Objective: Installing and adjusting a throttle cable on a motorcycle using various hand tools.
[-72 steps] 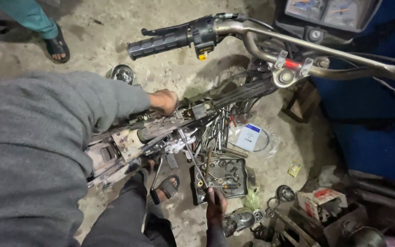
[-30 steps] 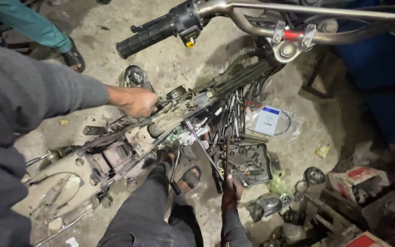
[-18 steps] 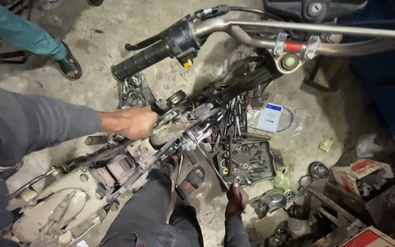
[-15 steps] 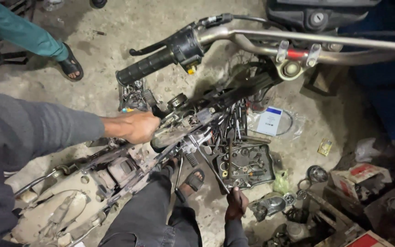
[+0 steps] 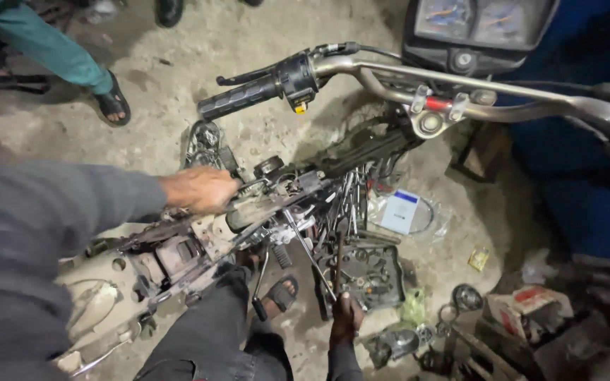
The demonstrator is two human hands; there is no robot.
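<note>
Fingers of the left hand (image 5: 199, 190) curl down together over the top of a stripped motorcycle frame (image 5: 248, 219), gripping its grimy upper tube; the grey sleeve (image 5: 44, 233) runs back toward eight o'clock. The frame lies across the middle of the view, its bare bracket end (image 5: 167, 257) at seven o'clock of the hand and its cable-tangled front end running up toward two o'clock to the fork top (image 5: 428, 121).

Lower down, at five o'clock of the frame, the right hand (image 5: 347, 317) reaches to the near edge of a dark engine cover (image 5: 365, 271) lying on the dirt floor (image 5: 171, 85); its fingertips touch the cover, but whether they pinch it cannot be told (the hand is small and shadowed).

A chrome handlebar (image 5: 503, 95) with a black rubber grip (image 5: 238, 100) crosses at twelve o'clock, beneath an instrument cluster (image 5: 481, 25). A white and blue box (image 5: 400, 210) lies at three o'clock of the frame. Another person's sandalled foot (image 5: 113, 104) stands at ten o'clock.
</note>
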